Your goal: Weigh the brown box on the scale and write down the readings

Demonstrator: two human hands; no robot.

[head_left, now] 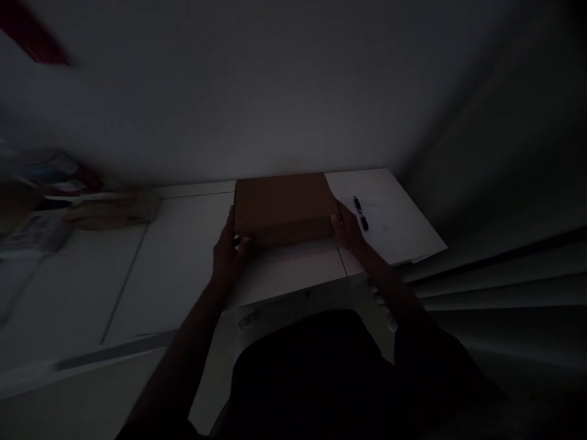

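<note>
The left hand (229,247) grips the near left corner of a box (284,206), fingers up along its left side and thumb pressed on the near face. The right hand (347,229) clamps the near right corner the same way, fingers curled around the right edge. Both forearms reach in from the near side of the scene, over dark clothing at the bottom.

The box is plain brown cardboard, flat and shallow, wider than it is deep, with its lid closed and no label that shows in the dim light. It sits flat on a white table (183,263), towards the far edge, close against a pale wall. Its right end overlaps a sheet of white paper (398,226) that lies on the right of the table and juts past the table's edge.

A black pen (360,213) lies on the paper, just right of the box and just beyond the right hand. Far to the left, blurred items (68,195) lie on the table, too smeared to tell apart. The scene is very dark.
</note>
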